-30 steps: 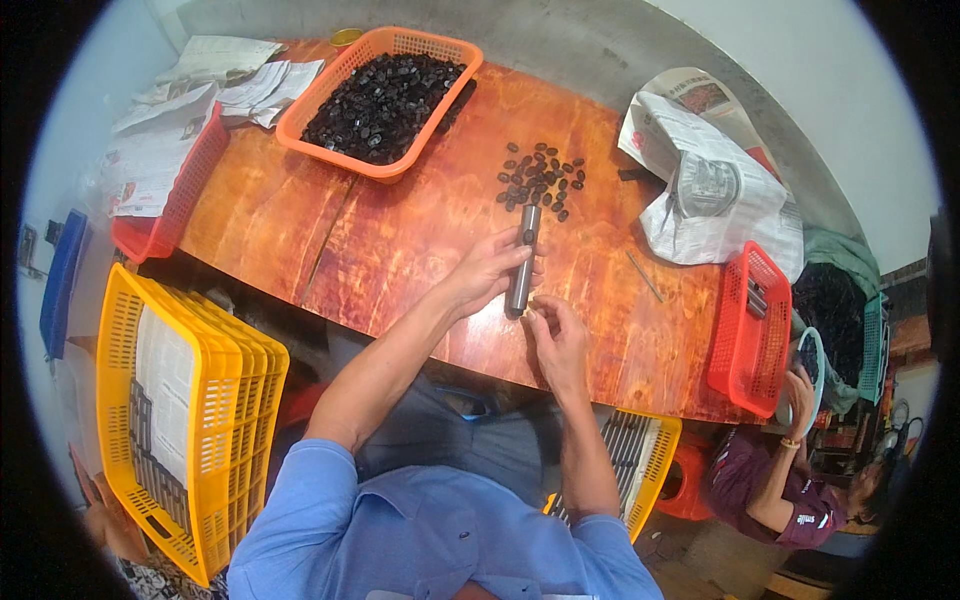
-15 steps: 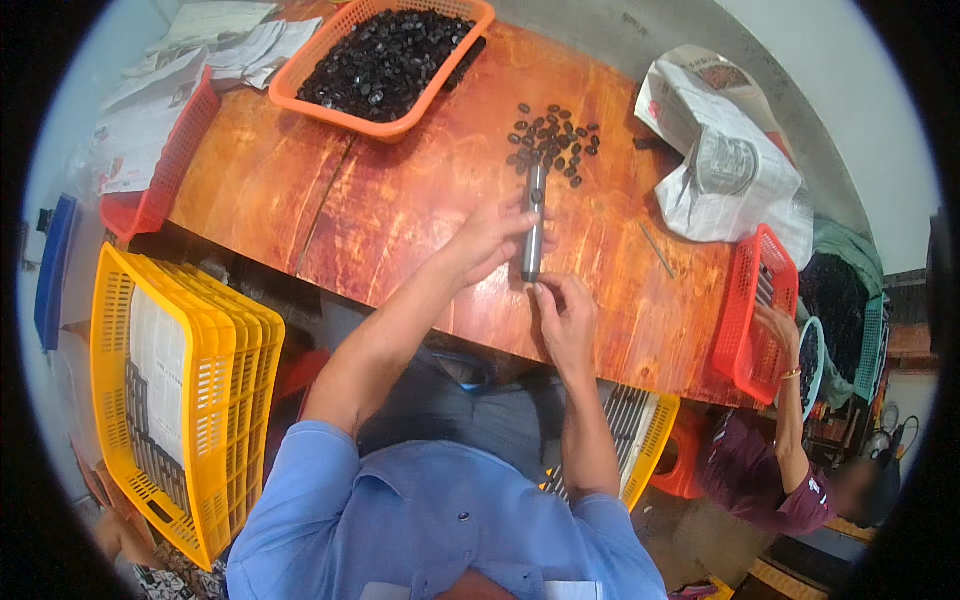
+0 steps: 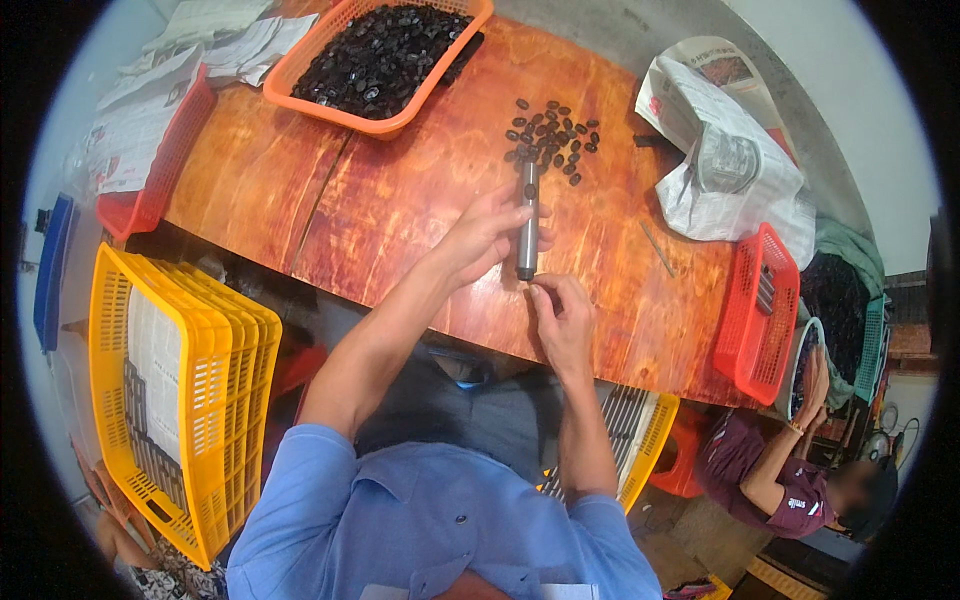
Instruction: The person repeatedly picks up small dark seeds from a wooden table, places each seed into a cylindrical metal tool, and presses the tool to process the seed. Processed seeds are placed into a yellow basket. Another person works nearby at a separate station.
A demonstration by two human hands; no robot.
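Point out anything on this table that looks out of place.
The newspaper at the upper right looks untidiest, lying crumpled. A thin rod lies loose on its own, left of the right-hand red basket. The black ovals form one cluster, so probably no spill.

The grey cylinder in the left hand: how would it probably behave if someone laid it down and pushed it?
The grey cylinder would probably roll when pushed sideways, since its body looks round. It is likely stiff, as it looks straight in the left hand. Its smooth, shiny surface could be somewhat slippery.
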